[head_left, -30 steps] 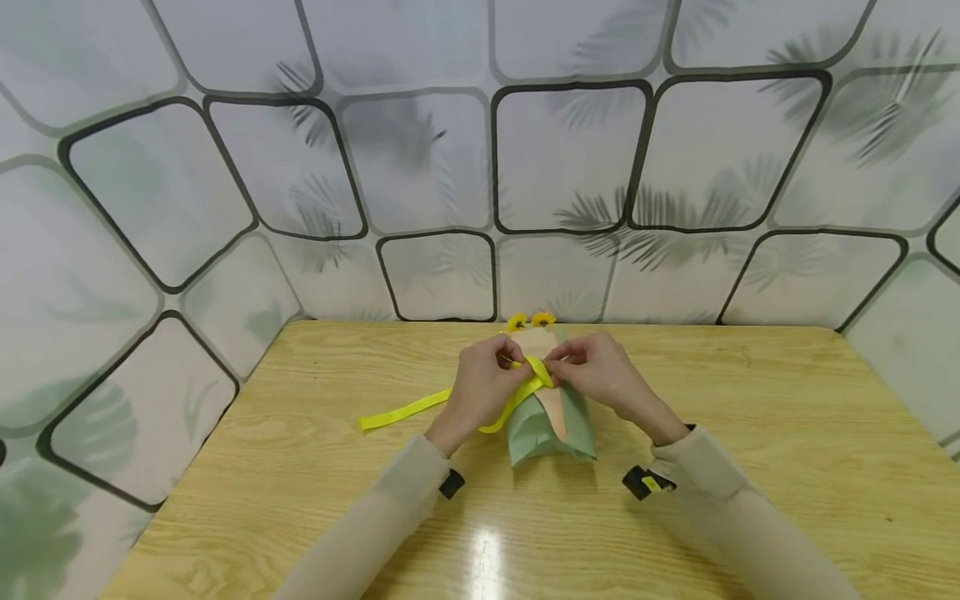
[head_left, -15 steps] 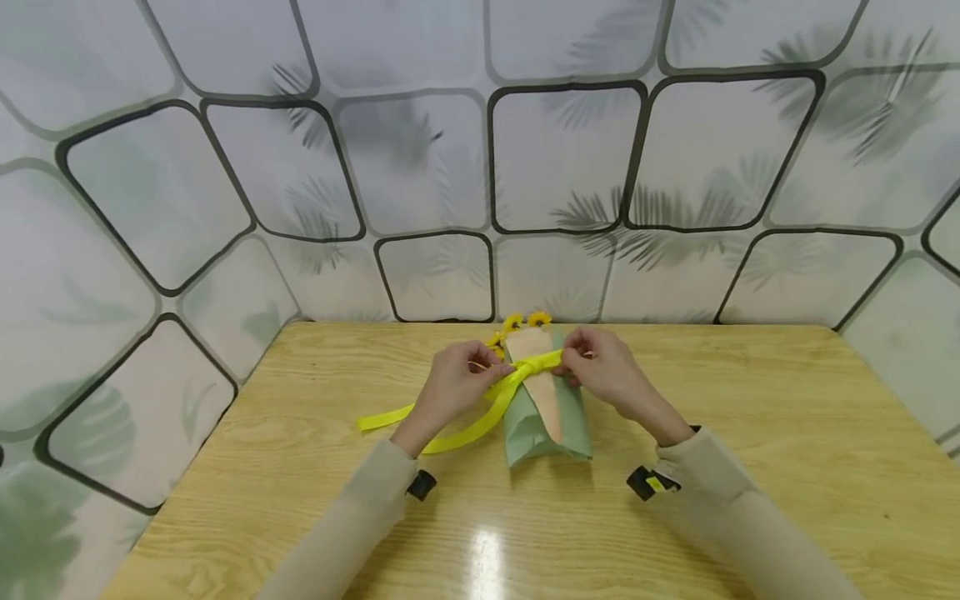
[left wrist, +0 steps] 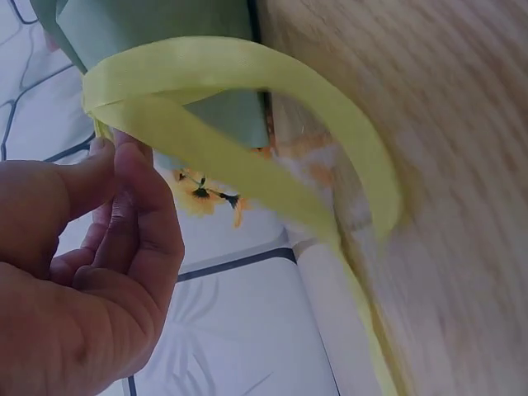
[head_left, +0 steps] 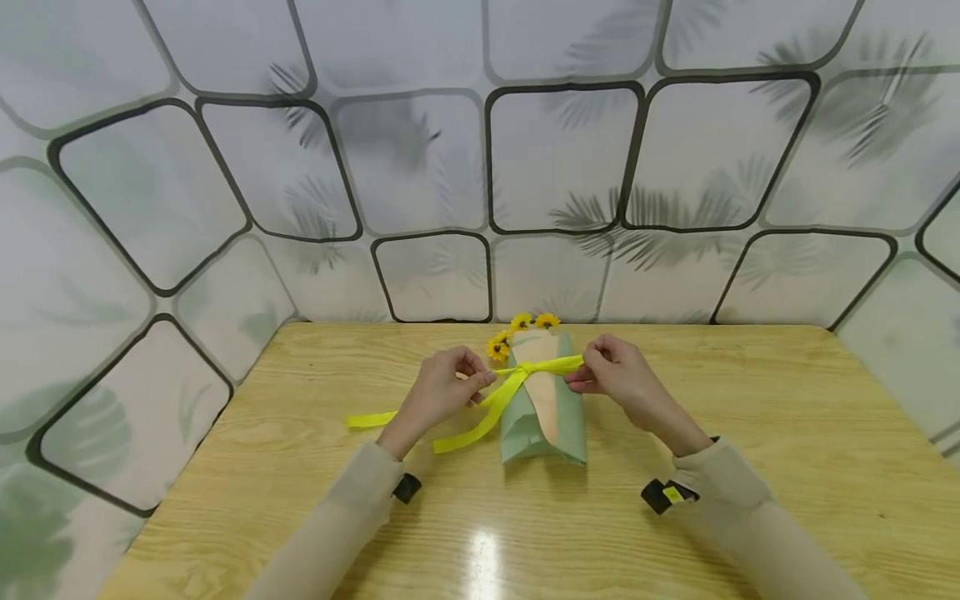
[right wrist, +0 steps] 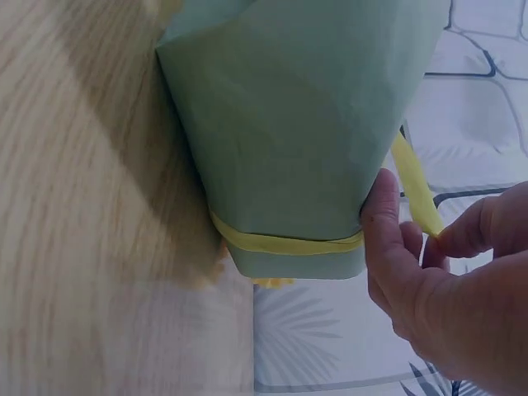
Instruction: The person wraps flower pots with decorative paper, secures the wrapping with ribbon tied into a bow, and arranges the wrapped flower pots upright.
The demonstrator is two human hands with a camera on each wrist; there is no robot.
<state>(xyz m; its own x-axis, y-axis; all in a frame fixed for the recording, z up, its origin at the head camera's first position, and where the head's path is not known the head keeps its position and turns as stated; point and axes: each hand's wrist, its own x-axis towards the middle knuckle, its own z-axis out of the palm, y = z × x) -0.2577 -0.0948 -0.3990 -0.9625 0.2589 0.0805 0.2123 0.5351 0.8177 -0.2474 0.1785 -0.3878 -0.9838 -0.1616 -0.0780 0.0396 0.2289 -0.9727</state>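
Note:
A bouquet of yellow flowers (head_left: 498, 347) lies on the table, wrapped in green and peach paper (head_left: 572, 425). A yellow ribbon (head_left: 513, 385) goes round the wrapping and is knotted at its front. Left of the knot, my left hand (head_left: 442, 387) pinches a thin stretch of the ribbon between thumb and finger. My right hand (head_left: 618, 379) pinches a ribbon loop on the other side, pulled out sideways. In the right wrist view one finger (right wrist: 381, 206) touches the green paper. Two ribbon tails hang down left of the bouquet, seen large in the left wrist view.
The wooden table (head_left: 750, 417) reaches back to a patterned curtain-like wall (head_left: 562, 158) with leaf shapes, close behind the flowers. A ribbon end (head_left: 371, 421) lies on the wood at left. Dark straps with small devices sit at both wrists.
My hands have moved apart, left hand to the left and right hand to the right. The ribbon between them has drawn into a tight knot, with a loop stretched to the right.

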